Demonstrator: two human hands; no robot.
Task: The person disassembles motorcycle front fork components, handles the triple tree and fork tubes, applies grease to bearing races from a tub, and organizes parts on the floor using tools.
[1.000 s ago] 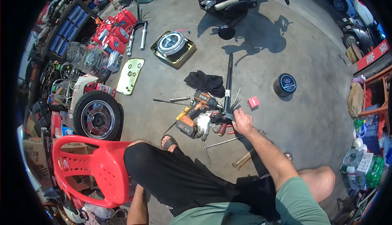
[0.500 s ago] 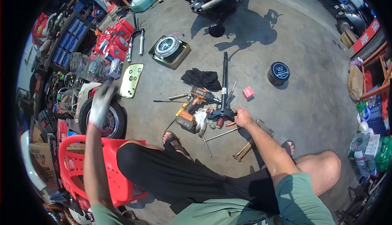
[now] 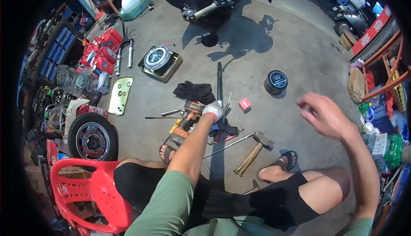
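- We rest our gloved left hand [image 3: 212,109] on the top of the black fork assembly [image 3: 221,122] lying on the concrete floor [image 3: 299,56], just beside the orange drill [image 3: 185,122]; its fingers seem curled on it, though we cannot tell how firmly.
- Our bare right hand [image 3: 324,115] hangs raised, fingers loosely apart, holding nothing.
- A one-handed hold could let the assembly roll onto the hammer [image 3: 253,151] or our sandalled toes.
- The glove hides the contact point; motion blurs the right hand.

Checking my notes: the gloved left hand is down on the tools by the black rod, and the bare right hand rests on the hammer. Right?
Not quite. In the head view the right hand is raised in the air, apart from the hammer on the floor. The gloved left hand is down on the tools by the black rod.
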